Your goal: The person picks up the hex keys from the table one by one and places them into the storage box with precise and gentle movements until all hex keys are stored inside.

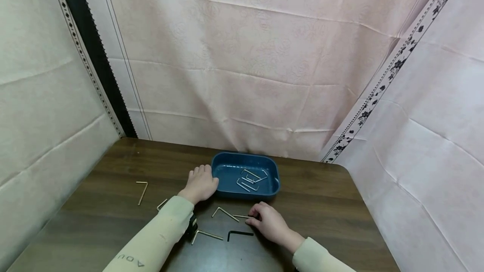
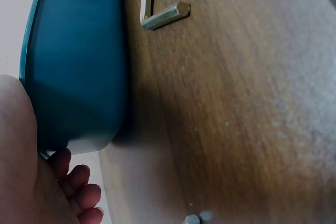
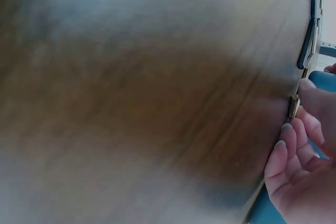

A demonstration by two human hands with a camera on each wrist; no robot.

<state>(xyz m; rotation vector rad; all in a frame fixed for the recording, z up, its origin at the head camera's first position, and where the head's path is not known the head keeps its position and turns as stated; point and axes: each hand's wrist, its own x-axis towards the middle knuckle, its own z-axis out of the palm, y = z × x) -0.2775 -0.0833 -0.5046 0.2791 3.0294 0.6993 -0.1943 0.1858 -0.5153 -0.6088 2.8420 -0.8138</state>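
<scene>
In the head view, my left hand holds the left end of a blue tray, its thumb at the rim; the left wrist view has the fingers curled by the tray's end. Several silver L-shaped hex keys lie inside the tray. In front of it, my right hand pinches a brass-coloured hex key low over the table, its end showing between thumb and fingers in the right wrist view. Close beside that one lies another brass-coloured hex key. A black hex key lies nearer me.
More brass-coloured hex keys are on the wooden table: one key beside my left sleeve, a partly covered key behind that forearm, and another key farther left. Pale cloth hangs around the back and sides.
</scene>
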